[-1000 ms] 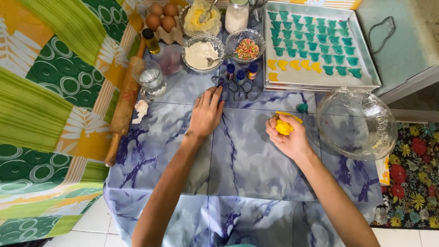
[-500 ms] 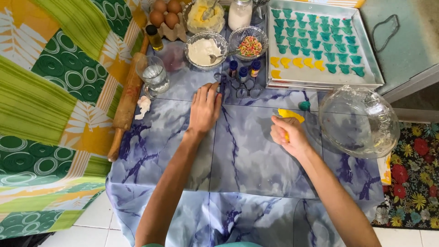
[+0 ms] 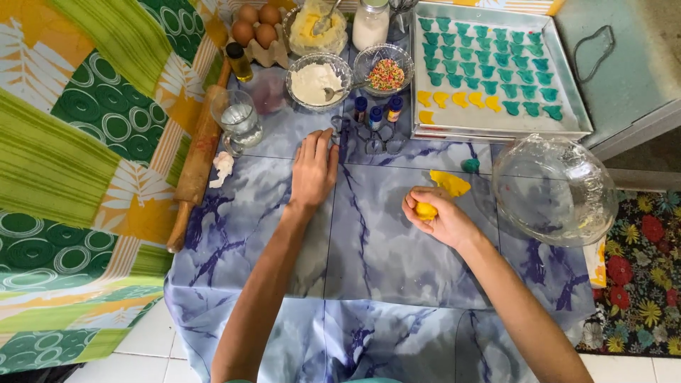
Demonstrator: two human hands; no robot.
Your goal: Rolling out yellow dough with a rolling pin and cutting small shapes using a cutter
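1. Right hand (image 3: 441, 218) curls its fingers around a yellow dough lump (image 3: 425, 211), just above the marbled tabletop (image 3: 383, 255).
2. Left hand (image 3: 313, 170) lies flat on the tabletop, fingers spread, near the metal cookie cutters (image 3: 374, 138).
3. A flattened yellow dough piece (image 3: 450, 183) lies beside the right hand.

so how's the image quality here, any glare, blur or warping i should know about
Head view: soft, even daylight with faint shadows under the left hand and right hand; the glass bowl carries pale reflections, no harsh glare; the yellow dough ball and baking tray look sharp, without visible motion blur; wide-angle distortion bows the rolling pin and tablecloth edges outward.
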